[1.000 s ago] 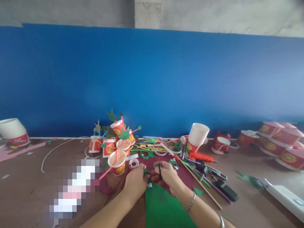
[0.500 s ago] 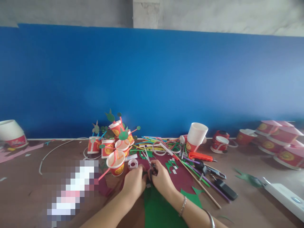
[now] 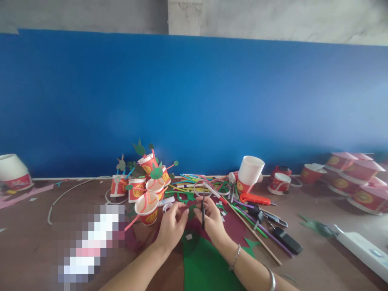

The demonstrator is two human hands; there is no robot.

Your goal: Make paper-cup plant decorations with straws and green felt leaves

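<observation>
Scissors (image 3: 203, 211) are gripped in the right hand (image 3: 212, 218), lower centre of the frame. The left hand (image 3: 173, 222) is near but apart from it, fingers curved — whether they pinch any paper, I cannot tell. Completed, in my judgement: cups (image 3: 148, 210) with straws and green cut-outs (image 3: 157, 172), left of centre. Outstanding: the green sheet (image 3: 206, 266), bottom centre — a broad area remains uncut. One white scrap (image 3: 189, 237) lies between the forearms.
</observation>
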